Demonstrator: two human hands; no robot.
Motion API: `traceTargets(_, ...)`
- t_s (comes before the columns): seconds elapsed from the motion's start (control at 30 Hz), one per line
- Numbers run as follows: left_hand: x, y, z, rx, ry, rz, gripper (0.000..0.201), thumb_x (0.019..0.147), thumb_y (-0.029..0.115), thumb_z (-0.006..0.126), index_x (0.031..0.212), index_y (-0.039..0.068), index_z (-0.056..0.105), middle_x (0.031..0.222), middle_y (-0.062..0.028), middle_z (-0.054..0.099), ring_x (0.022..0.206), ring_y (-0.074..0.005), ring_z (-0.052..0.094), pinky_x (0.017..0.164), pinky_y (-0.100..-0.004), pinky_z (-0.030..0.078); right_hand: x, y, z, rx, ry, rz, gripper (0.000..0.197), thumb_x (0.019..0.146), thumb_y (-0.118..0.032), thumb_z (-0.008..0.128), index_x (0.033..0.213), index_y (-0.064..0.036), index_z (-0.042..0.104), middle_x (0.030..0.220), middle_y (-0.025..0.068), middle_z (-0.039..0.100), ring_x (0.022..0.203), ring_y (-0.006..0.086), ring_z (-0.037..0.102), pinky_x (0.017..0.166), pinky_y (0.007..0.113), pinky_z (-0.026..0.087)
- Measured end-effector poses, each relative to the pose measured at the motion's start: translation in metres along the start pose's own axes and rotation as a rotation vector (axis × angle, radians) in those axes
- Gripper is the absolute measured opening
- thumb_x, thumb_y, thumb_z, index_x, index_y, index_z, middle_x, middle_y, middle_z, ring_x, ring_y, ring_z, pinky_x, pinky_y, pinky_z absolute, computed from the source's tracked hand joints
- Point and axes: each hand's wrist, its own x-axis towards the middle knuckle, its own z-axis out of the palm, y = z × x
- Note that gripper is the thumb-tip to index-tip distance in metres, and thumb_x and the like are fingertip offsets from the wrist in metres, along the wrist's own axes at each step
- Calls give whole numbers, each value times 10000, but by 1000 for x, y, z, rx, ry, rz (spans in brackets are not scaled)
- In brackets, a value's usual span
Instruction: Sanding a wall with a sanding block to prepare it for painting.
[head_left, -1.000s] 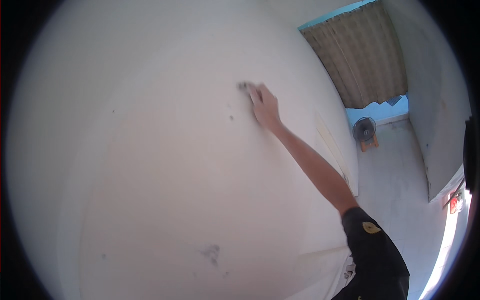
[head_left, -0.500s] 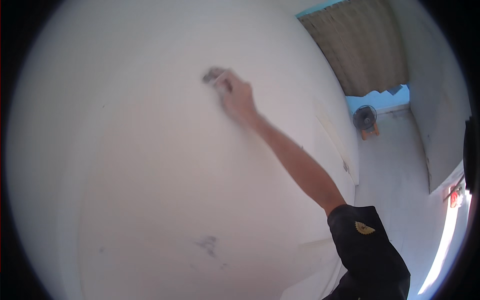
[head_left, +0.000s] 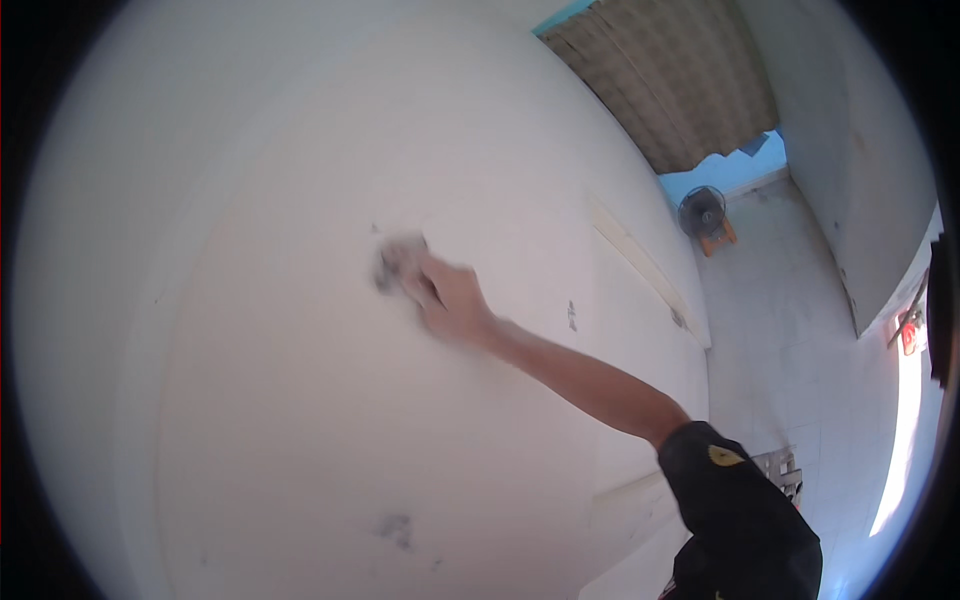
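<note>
My right arm reaches up from the lower right in a black short sleeve with a gold emblem. My right hand [head_left: 450, 298] is closed against a broad white wall [head_left: 300, 420]. Between its fingertips is a small pale-and-dark piece [head_left: 395, 262], pressed to or held close by the wall. Motion smears it, so its kind cannot be told. Around the hand the wall bears a small grey mark just above. A larger grey smudge [head_left: 396, 530] lies far below it, and a dark patch [head_left: 572, 316] sits to its right. My left hand is out of sight.
At the upper right a brown curtain [head_left: 670, 85] hangs over a blue wall strip. Below it, a dark round fan [head_left: 703, 210] stands on an orange-brown stool [head_left: 717, 240]. Pale tiled floor [head_left: 770, 330] runs along the right, with a bright doorway gap [head_left: 900, 450] beyond.
My right hand has moved down the wall and slightly left, with the small piece still in its fingers. The view has shifted, so the curtain and fan appear further left and higher.
</note>
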Motion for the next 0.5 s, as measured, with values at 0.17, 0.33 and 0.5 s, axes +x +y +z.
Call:
traceTargets(0.17, 5, -3, 0, -28, 6, 43, 257, 913, 11, 493, 1151, -38, 577, 1212, -181, 612, 1042, -289, 636, 826, -354, 522, -23, 47, -82, -109, 95, 219, 114, 971, -80, 417, 954, -27, 517, 1178, 136, 637, 1100, 268, 614, 858, 326, 488)
traceTargets(0.33, 11, -6, 3, -61, 21, 67, 262, 917, 10, 482, 1160, -42, 567, 1217, -187, 604, 1050, -296, 629, 837, -362, 519, 35, 67, -69, -281, 200, 230, 208, 983, -155, 458, 1136, -74, 574, 1179, 117, 640, 970, 274, 656, 807, 337, 496)
traceTargets(0.5, -4, -1, -2, -48, 28, 25, 268, 921, 8, 471, 1169, -46, 556, 1221, -194, 597, 1058, -303, 622, 847, -370, 517, -70, 56, -85, -205, 74, -89, 299, 961, -183, 497, 1249, -128, 556, 1012, 125, 675, 835, 220, 667, 718, 332, 485)
